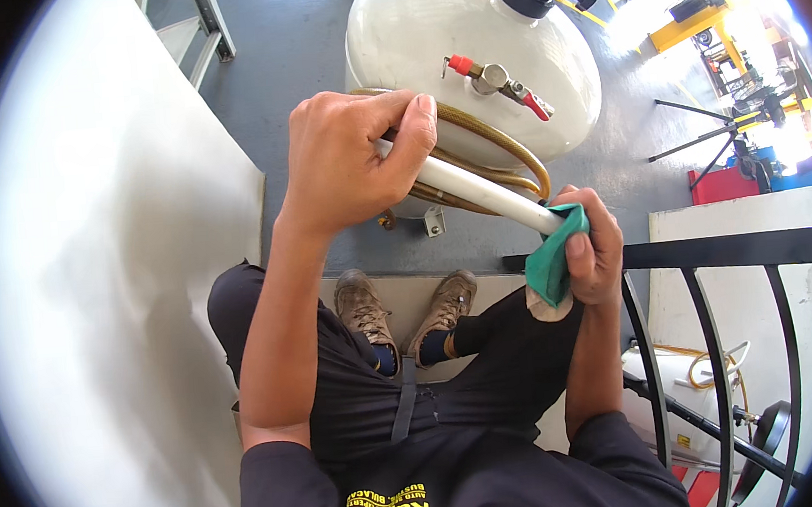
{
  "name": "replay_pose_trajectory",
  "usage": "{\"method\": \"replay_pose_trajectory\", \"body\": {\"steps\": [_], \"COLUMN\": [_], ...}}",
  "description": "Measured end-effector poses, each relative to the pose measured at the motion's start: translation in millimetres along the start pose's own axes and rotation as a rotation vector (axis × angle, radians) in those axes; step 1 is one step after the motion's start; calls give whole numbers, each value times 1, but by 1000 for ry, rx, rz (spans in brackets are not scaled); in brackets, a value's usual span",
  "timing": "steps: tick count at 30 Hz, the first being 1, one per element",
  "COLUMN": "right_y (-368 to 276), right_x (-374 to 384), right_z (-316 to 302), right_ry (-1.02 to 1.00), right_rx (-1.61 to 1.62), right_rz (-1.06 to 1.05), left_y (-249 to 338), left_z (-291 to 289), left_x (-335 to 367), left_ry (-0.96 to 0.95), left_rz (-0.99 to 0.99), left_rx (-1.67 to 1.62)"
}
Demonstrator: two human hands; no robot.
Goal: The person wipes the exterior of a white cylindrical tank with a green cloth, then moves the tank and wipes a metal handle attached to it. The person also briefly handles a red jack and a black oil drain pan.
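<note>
A white tubular handle [479,188] runs slantwise between my hands, in front of a large white tank [409,32]. My left hand [348,159] is closed round its upper left end, thumb lying along the top. At the lower right end, my right hand [597,245] grips a green cloth [548,267] with a beige patch, folded against the tube. Coils of brownish-yellow hose [497,142] loop behind the handle. On the tank's side sits a metal valve fitting [490,80] with red ends. My right fingertips are partly hidden behind the cloth.
Close on my left stands a white wall [125,273], with a grey metal frame [211,22] beyond it. Black railing bars [735,249] rise at my right, beside another white tank [638,407]. A black tripod [731,127] and yellow equipment [687,28] stand farther right.
</note>
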State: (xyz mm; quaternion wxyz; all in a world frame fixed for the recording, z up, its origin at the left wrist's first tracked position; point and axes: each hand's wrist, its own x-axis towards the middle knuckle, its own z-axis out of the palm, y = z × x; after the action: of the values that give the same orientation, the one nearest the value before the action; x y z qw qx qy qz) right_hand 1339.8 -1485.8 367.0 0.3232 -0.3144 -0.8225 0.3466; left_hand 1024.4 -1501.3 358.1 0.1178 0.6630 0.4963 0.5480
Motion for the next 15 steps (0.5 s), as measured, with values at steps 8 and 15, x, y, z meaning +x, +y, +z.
{"method": "replay_pose_trajectory", "body": {"steps": [8, 15], "right_y": [-95, -76], "right_x": [89, 62], "right_z": [79, 73], "right_ry": [-64, 97], "right_rx": [-753, -874], "right_rz": [-75, -272], "left_y": [2, 1], "left_z": [0, -3], "left_x": [4, 1], "left_ry": [65, 9], "left_rz": [-16, -20], "left_rx": [86, 61]}}
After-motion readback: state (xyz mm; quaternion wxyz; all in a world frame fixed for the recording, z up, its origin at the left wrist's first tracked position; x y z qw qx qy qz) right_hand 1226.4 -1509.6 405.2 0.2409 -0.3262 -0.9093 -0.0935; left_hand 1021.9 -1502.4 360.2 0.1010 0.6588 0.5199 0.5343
